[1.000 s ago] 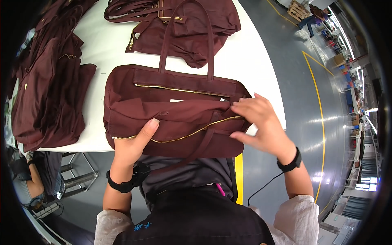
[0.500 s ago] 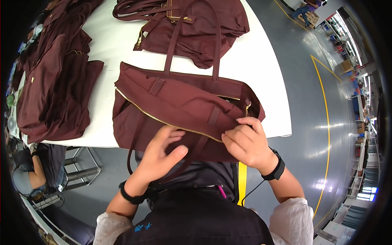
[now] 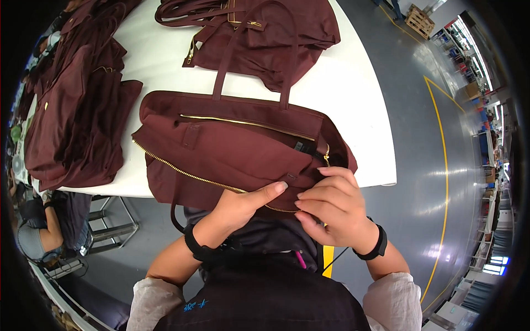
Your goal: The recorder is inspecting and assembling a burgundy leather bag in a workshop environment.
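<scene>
A maroon handbag (image 3: 232, 149) lies at the near edge of the table with its top open. One gold-toothed zipper edge (image 3: 182, 175) is folded toward me, showing the lining and an inner zipped pocket (image 3: 248, 124). My left hand (image 3: 243, 207) is closed on the near edge, thumb on top of the lining, its other fingers hidden beneath. At the right end of that edge, my right hand (image 3: 334, 207) pinches the zipper edge between thumb and fingertips. Just above it sits a gold zipper pull (image 3: 327, 156). One handle (image 3: 223, 60) stretches away over the table.
Another maroon bag (image 3: 265, 49) lies at the back of the white table (image 3: 370, 110). More maroon bags (image 3: 77, 121) are piled on the left. A metal stool (image 3: 113, 229) and another person's arm (image 3: 51, 226) are at lower left. Yellow lines mark the floor at right.
The bag's mouth has been spread wider, baring the inner pocket. My left hand moved right and took hold of the edge. My right hand shifted slightly down, its fingers less curled.
</scene>
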`<state>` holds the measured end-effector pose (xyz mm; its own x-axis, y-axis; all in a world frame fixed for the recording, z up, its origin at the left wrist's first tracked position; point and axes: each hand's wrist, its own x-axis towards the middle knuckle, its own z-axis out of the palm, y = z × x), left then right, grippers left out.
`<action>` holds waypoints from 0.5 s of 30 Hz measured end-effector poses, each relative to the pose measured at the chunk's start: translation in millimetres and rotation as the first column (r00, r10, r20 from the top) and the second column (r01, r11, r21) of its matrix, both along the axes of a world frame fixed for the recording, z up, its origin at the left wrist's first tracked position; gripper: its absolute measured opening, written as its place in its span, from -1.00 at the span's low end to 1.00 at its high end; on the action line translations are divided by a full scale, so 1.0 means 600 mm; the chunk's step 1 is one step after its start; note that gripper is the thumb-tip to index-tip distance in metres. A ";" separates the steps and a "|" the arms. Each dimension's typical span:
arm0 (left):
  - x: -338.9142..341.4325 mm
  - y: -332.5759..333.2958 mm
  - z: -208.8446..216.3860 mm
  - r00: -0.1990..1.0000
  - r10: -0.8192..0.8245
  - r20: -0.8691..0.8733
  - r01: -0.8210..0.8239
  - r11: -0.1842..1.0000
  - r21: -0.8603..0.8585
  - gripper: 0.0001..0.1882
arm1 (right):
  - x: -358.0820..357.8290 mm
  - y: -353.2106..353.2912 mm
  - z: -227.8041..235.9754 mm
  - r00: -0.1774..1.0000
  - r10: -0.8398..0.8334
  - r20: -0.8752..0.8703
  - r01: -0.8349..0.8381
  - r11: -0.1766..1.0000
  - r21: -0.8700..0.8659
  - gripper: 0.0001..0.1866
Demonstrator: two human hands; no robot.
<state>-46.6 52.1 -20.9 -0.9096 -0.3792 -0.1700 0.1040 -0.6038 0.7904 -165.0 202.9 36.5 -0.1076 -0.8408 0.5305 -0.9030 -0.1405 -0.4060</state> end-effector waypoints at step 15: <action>-0.003 -0.009 0.013 0.987 -0.070 -0.144 -0.005 0.884 -0.467 -0.80 | -0.009 -0.008 0.028 0.873 -0.187 0.450 0.202 0.979 0.015 -0.82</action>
<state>-48.3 46.9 -12.9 -0.9230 -0.3503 0.1591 0.2320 -0.1767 0.9565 -170.4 198.0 53.2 -0.4988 -0.7623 0.4124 -0.6367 -0.0006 -0.7711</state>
